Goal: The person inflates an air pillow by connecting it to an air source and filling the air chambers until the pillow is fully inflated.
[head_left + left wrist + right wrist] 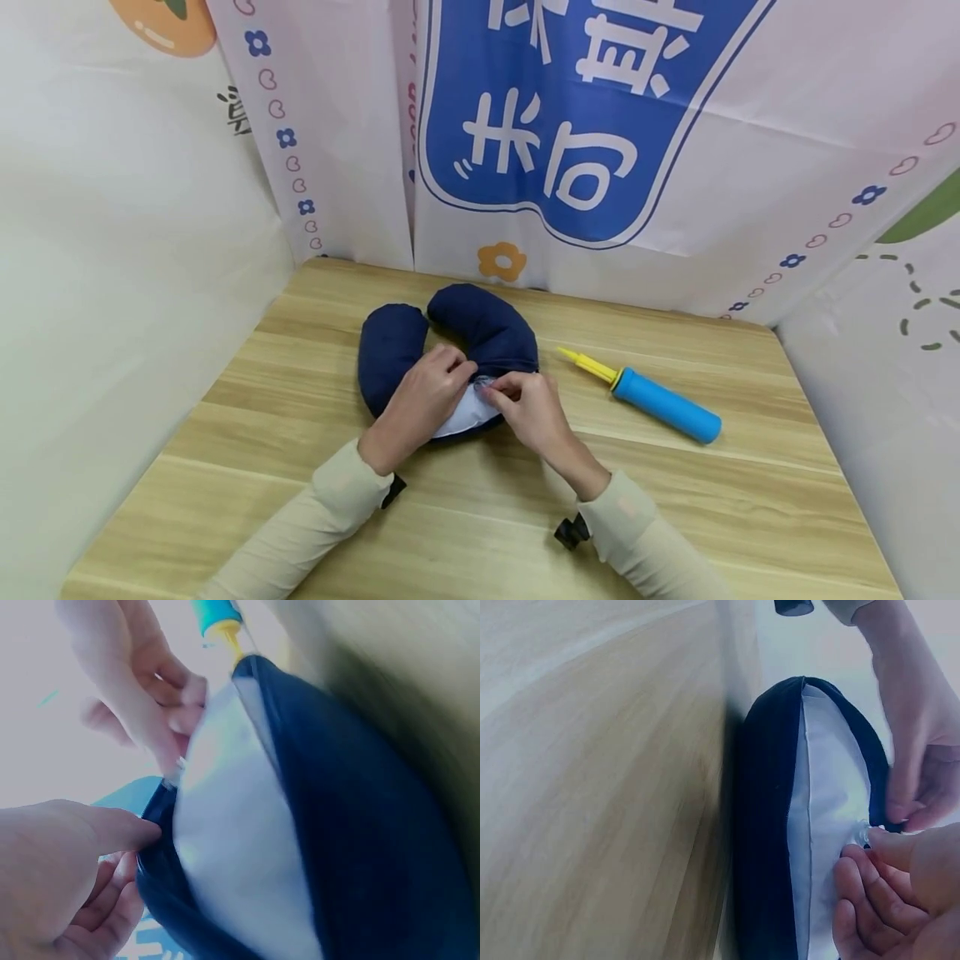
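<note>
A dark blue U-shaped neck pillow (498,325) lies on the wooden table, its cover unzipped along the near curve. Through the gap shows a white inner bladder (471,414), which looks plump. My left hand (423,396) pinches the cover's edge between thumb and fingers, as the left wrist view also shows. At the bladder, my right hand (534,412) pinches a small clear valve (862,834) between thumb and forefinger. Fingertips partly hide the valve, so whether its plug is in cannot be told.
To the right of the pillow lies a hand pump (667,406) with a blue barrel and yellow nozzle, nozzle toward the pillow. Printed white sheets (345,125) stand behind and at both sides of the table (480,517). Black wrist mounts (572,532) hang under the cuffs.
</note>
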A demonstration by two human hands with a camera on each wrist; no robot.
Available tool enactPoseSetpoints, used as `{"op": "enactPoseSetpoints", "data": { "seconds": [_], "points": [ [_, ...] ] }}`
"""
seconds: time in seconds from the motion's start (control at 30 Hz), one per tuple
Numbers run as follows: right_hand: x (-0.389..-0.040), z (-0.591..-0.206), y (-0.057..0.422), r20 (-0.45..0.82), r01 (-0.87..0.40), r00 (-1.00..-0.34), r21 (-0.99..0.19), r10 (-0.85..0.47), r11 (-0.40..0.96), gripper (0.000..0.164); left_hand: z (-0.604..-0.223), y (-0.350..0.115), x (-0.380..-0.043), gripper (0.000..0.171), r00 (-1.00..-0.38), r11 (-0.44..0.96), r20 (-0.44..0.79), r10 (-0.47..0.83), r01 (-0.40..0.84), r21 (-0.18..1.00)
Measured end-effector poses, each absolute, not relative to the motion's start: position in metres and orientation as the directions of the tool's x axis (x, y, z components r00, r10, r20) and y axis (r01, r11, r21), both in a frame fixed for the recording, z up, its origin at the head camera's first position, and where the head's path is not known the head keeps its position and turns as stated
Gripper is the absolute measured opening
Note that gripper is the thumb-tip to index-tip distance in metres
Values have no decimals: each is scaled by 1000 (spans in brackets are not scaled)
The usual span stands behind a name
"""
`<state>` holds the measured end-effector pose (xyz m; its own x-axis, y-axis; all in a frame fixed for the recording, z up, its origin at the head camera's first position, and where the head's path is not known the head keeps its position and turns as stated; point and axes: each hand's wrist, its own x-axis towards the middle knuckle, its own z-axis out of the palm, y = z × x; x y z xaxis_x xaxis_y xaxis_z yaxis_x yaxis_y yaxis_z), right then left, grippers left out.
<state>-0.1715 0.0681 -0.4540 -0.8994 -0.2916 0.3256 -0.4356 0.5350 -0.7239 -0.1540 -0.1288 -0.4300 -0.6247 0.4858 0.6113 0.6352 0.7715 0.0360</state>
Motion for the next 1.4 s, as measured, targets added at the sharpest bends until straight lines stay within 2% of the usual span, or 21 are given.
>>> {"op": "enactPoseSetpoints", "data": {
  "seconds": [0.2,0.4,0.57,0.7,0.87,1.1,1.23,1.4],
  "points": [
    [-172,-456,69,327,-417,-909,-679,-259,604,16,-429,-119,-139,10,-583,739,622,523,673,10],
    [-171,-454,91,211,-387,-918,-659,-335,645,13,-439,-114,-128,10,-569,713,591,572,701,-15],
    [-182,-452,116,136,-314,-945,-629,-297,711,9,-449,-113,-124,6,-549,697,552,628,712,-85],
    [-196,-456,127,119,-285,-955,-616,-271,734,15,-456,-115,-122,10,-565,708,516,643,695,-121],
    [-213,-467,132,85,-260,-960,-626,-267,735,22,-461,-117,-122,11,-588,710,484,648,696,-104],
    [-227,-480,131,53,-276,-944,-669,-326,690,12,-464,-125,-125,9,-591,708,482,647,700,-93],
    [-225,-481,131,79,-308,-937,-646,-340,698,7,-462,-134,-126,11,-600,714,492,630,697,-65],
    [-214,-472,131,130,-374,-917,-607,-376,701,9,-457,-150,-133,16,-619,739,494,610,670,-72]
  ]
}}
